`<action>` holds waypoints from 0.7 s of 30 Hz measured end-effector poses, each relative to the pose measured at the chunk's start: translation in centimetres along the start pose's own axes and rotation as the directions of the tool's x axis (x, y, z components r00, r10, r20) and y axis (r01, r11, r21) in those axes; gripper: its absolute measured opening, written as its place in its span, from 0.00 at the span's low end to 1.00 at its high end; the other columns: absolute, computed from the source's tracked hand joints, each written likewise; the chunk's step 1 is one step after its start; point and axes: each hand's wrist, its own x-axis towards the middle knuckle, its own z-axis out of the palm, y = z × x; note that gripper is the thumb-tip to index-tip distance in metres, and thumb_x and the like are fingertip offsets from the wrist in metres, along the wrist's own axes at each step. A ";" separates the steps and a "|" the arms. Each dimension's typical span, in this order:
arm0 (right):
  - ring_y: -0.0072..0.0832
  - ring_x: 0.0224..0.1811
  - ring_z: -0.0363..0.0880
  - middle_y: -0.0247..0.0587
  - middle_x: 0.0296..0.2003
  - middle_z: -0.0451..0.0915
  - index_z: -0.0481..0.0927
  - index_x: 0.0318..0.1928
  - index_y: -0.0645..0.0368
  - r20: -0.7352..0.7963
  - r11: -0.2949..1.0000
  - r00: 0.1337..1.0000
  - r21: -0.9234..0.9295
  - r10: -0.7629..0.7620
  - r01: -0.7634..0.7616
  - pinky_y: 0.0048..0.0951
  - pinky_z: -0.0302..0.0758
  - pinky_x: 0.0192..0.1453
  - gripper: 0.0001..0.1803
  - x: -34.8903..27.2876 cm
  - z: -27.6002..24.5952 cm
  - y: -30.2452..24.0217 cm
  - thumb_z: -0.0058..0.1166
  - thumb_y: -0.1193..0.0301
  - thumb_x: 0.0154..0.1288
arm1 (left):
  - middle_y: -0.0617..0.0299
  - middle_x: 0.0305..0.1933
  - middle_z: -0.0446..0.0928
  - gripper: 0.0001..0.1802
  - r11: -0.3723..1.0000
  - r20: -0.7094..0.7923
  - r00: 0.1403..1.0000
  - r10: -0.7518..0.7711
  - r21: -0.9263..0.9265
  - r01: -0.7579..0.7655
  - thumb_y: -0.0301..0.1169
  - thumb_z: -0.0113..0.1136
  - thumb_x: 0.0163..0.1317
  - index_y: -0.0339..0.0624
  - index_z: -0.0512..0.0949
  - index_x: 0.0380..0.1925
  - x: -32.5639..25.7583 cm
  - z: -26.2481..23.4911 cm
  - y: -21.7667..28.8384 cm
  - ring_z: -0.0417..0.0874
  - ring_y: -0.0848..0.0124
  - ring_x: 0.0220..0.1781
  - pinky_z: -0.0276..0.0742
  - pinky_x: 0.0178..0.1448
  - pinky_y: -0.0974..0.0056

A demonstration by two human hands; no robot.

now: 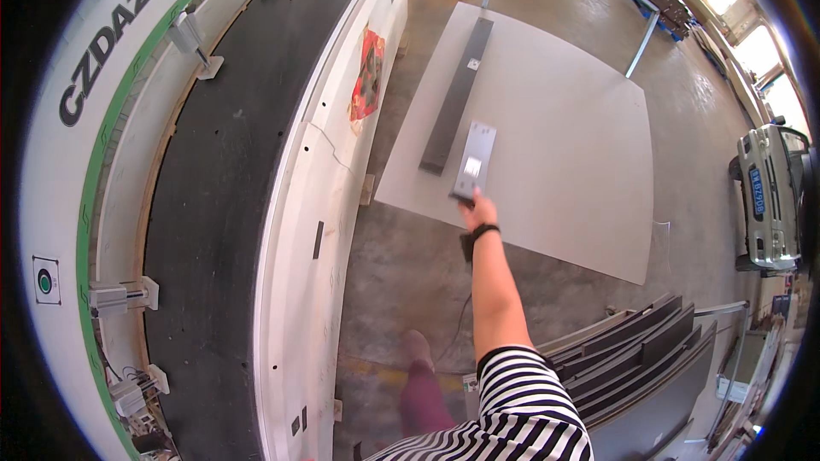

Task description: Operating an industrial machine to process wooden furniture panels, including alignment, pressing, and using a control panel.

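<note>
My right hand [478, 209] is stretched far forward, its fingers closed round the near end of a short dark grey panel [482, 140] with a white label on it. The panel is held over a large pale grey board [564, 145], and I cannot tell whether its far end touches the board. Just left of it a longer dark panel strip [459, 98], also with a small white label, lies along the board's left side. A dark band circles my right wrist. My left hand is out of view.
Along the left runs a long white machine with a black bed [231, 137] and a red sheet [367, 77] on its side. Several dark boards [641, 350] lean in a stack at lower right. A vehicle [769, 196] stands at far right. My foot [418, 348] is below.
</note>
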 end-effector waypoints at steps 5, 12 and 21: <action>0.47 0.52 0.75 0.52 0.57 0.67 0.58 0.63 0.65 -0.012 0.988 0.997 -0.138 -0.077 0.074 0.47 0.78 0.50 0.31 -3.5 7.7 0.1 0.56 0.69 0.66 | 0.60 0.31 0.79 0.20 0.999 -0.023 0.999 -0.048 -0.005 0.047 0.43 0.52 0.69 0.41 0.75 0.53 -5.0 2.2 8.0 0.79 0.69 0.36 0.75 0.44 0.65; 0.31 0.35 0.77 0.39 0.34 0.77 0.75 0.43 0.58 0.362 0.772 0.803 -0.610 0.473 -0.179 0.35 0.79 0.42 0.09 -22.5 -1.9 15.6 0.50 0.66 0.68 | 0.56 0.47 0.81 0.19 0.883 -0.005 0.965 0.263 -0.402 -0.243 0.37 0.53 0.71 0.41 0.71 0.57 -0.9 6.5 -0.8 0.82 0.71 0.48 0.78 0.53 0.64; 0.29 0.24 0.78 0.41 0.27 0.81 0.80 0.31 0.63 0.170 0.122 0.433 -0.983 0.885 0.136 0.29 0.75 0.29 0.09 -39.5 -22.3 22.8 0.50 0.71 0.65 | 0.60 0.42 0.81 0.17 0.656 -0.456 0.886 0.086 -0.644 -0.395 0.31 0.54 0.68 0.38 0.72 0.55 -8.6 7.2 -16.0 0.81 0.72 0.44 0.77 0.52 0.67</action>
